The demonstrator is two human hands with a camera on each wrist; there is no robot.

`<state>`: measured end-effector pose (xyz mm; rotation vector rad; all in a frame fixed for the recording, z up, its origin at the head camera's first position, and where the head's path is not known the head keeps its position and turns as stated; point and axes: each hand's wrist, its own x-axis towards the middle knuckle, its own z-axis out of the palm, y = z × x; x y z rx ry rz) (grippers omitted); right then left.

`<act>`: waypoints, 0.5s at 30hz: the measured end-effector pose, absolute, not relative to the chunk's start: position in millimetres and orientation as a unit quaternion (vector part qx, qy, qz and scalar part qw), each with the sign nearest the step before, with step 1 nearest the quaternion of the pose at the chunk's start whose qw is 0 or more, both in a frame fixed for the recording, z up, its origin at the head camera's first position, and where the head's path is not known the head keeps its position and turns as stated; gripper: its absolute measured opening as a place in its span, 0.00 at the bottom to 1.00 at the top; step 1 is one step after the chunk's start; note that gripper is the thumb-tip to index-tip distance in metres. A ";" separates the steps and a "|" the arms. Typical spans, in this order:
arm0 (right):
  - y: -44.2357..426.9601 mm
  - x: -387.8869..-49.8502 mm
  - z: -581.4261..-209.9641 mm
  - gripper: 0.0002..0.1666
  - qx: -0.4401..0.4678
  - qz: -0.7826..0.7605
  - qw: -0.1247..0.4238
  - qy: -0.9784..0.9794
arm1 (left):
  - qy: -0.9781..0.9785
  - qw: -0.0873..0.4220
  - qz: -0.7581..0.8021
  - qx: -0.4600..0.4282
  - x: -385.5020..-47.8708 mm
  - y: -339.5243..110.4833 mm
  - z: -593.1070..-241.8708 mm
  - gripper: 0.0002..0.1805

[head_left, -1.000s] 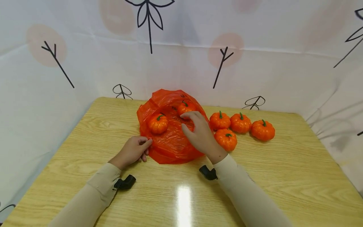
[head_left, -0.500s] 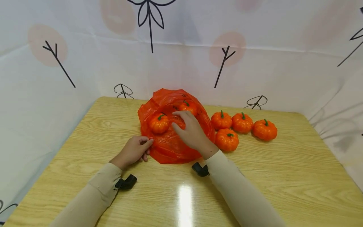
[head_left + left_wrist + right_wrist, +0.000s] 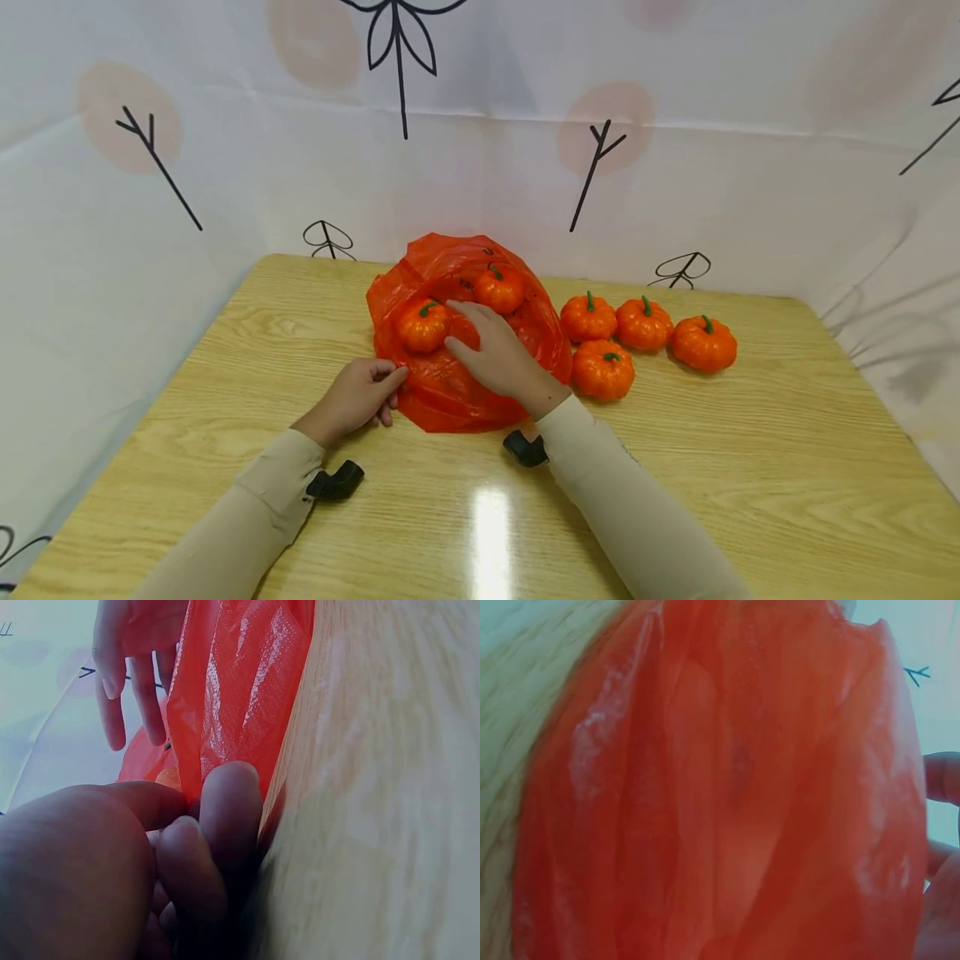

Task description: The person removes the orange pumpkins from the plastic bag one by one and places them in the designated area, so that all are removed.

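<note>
A red plastic bag point(image 3: 480, 396) lies spread open on the table, with two small orange pumpkins inside: a front-left pumpkin point(image 3: 422, 327) and a back pumpkin point(image 3: 501, 290). My left hand point(image 3: 352, 400) pinches the bag's near-left rim between thumb and fingers; the left wrist view shows the bag's film point(image 3: 240, 682) rising from that pinch. Over the bag's mouth, my right hand point(image 3: 498, 354) holds its thumb and fingers apart, tips beside the front-left pumpkin's right side. Whether they touch it I cannot tell. In the right wrist view the bag's side point(image 3: 727, 787) covers most of the picture.
Right of the bag stand several more pumpkins: one near the front point(image 3: 603, 370), others in a row behind, ending with the rightmost pumpkin point(image 3: 703, 344). A patterned cloth point(image 3: 480, 167) hangs behind the wooden table point(image 3: 750, 467).
My right hand has moved left across the bag's mouth, from beside the back pumpkin to beside the front-left one. My left hand has kept its pinch on the rim.
</note>
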<state>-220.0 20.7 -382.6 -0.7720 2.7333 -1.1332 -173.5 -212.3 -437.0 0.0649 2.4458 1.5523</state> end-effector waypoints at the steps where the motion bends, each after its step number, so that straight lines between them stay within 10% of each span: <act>1: 20.7 -220.4 -382.7 0.34 -0.254 -0.369 0.043 0.893 | 0.837 0.122 0.533 0.023 -173.7 -212.4 -436.8 0.22; 15: 5.7 -235.7 -385.1 0.33 -0.223 -0.397 0.070 0.888 | 0.835 0.126 0.536 0.012 -175.3 -212.4 -437.7 0.22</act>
